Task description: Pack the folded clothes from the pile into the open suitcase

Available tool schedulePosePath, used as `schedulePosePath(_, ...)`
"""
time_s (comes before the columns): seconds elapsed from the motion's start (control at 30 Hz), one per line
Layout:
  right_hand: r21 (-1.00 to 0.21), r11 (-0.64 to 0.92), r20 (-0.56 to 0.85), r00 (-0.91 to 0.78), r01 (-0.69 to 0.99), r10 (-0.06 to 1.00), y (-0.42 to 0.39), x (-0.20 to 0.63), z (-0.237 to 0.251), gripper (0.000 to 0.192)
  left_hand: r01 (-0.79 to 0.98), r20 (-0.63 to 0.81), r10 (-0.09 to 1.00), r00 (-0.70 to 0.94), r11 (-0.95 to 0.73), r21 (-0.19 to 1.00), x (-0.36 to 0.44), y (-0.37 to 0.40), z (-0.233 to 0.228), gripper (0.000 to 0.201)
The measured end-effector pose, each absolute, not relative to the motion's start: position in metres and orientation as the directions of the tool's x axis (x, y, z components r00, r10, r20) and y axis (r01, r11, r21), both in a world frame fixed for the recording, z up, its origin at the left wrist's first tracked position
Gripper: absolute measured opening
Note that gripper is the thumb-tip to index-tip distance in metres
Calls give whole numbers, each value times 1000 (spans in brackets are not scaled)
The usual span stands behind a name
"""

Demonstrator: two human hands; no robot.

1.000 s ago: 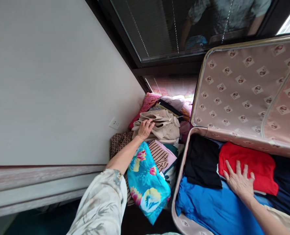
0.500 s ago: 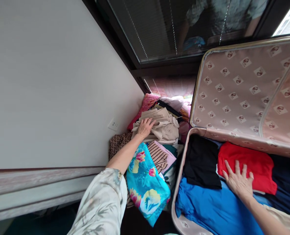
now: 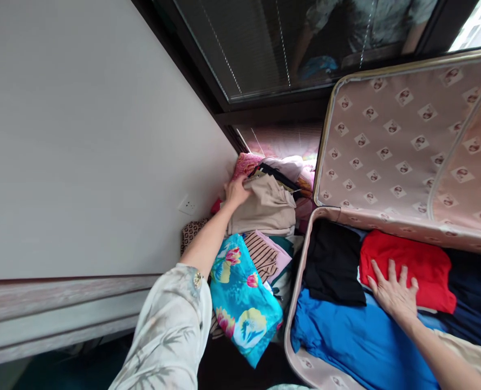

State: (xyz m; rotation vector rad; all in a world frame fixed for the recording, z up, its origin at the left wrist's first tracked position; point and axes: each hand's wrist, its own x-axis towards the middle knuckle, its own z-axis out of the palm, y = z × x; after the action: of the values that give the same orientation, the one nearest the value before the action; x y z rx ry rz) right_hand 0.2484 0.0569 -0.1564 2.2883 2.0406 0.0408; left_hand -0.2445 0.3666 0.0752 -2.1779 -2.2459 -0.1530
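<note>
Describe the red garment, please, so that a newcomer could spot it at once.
Find the open suitcase on the right. In its lower half, the red garment lies under the right hand, between black cloth and navy cloth. Its bright red sets it apart.

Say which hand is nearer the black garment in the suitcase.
Right. The right hand lies on the red garment beside the black garment; the left hand is farther, outside the suitcase, at beige clothes.

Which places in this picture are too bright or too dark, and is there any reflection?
Head view: daylight nearly washes out the top-right window and glares behind the clothes pile; head view: the dark glass carries a person's dim reflection; head view: the black cloth loses most detail.
</note>
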Motion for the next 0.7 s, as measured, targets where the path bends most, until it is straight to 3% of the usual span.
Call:
schedulePosePath(0.07, 62, -113, -48, 116, 992, 992, 57, 248, -154, 63, 973, 274, 935, -223, 200, 112, -243, 384, 93, 50)
schedulePosePath(0.13, 41, -117, -54, 119, 992, 991, 57, 248, -152, 65, 988, 348, 926, -146, 117, 101, -237, 386, 99, 40)
schedulePosePath(0.2, 20, -119, -44, 120, 993, 992, 57, 247, -150, 68, 983, 155, 973, 172, -180, 44, -227, 369, 89, 24)
schedulePosePath(0.27, 6, -117, -30, 117, 993, 993, 56, 247, -149, 70, 887, -182, 870, 459, -461, 33, -213, 340, 66, 15)
schedulePosePath(0.33, 3, -111, -25, 111, 994, 993, 55, 247, -150, 71, 821, -360, 769, 528, -571, -17, -201, 311, 38, 22)
schedulePosePath(0.47, 13, -101, -18, 101, 995, 995, 54, 247, -151, 67, 821, -359, 811, 462, -545, -172, -189, 284, 3, 46)
schedulePosePath(0.7, 36, -122, -40, 124, 992, 991, 56, 246, -150, 65, 868, -282, 883, 374, -441, -228, -179, 280, -3, 75)
